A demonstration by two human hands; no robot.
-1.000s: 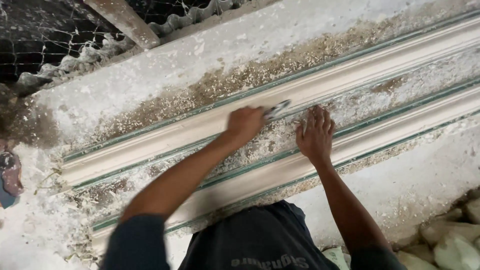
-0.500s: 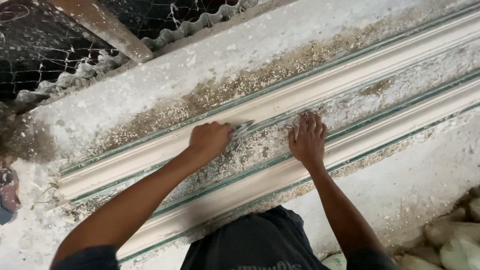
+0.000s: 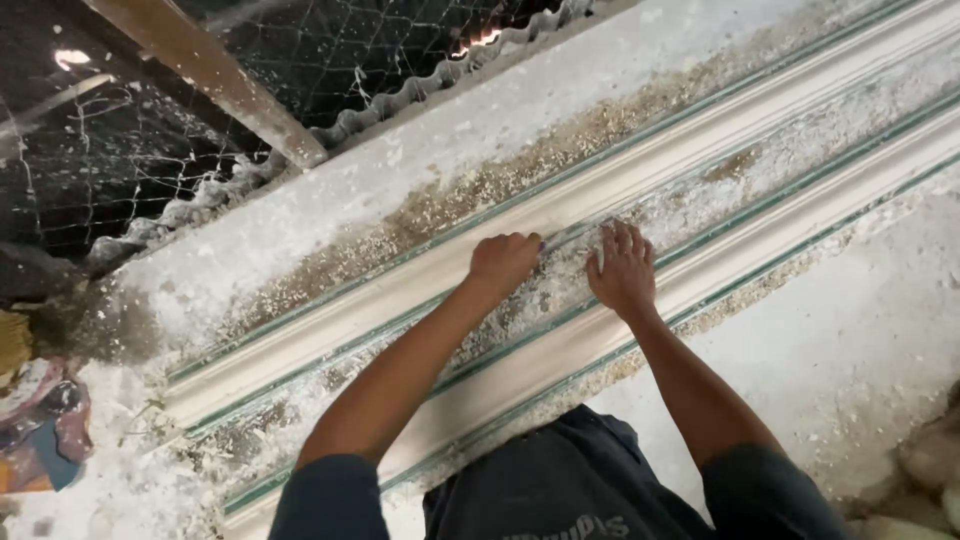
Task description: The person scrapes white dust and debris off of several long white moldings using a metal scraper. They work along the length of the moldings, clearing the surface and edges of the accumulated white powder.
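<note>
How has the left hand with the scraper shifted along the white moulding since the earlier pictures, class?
Yes. The left hand slid along the long white moulding, first away from the right hand, then back until it sits close beside it again.

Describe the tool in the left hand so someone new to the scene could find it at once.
Start at the long pale moulding that runs slantwise across the dusty white bench. Two hands rest on its crumb-strewn middle channel; the left hand is closed around a thin metal blade. Only its narrow grey tip shows, pointing toward the right hand, the one shiny thing among the chalky scrapings.
</note>
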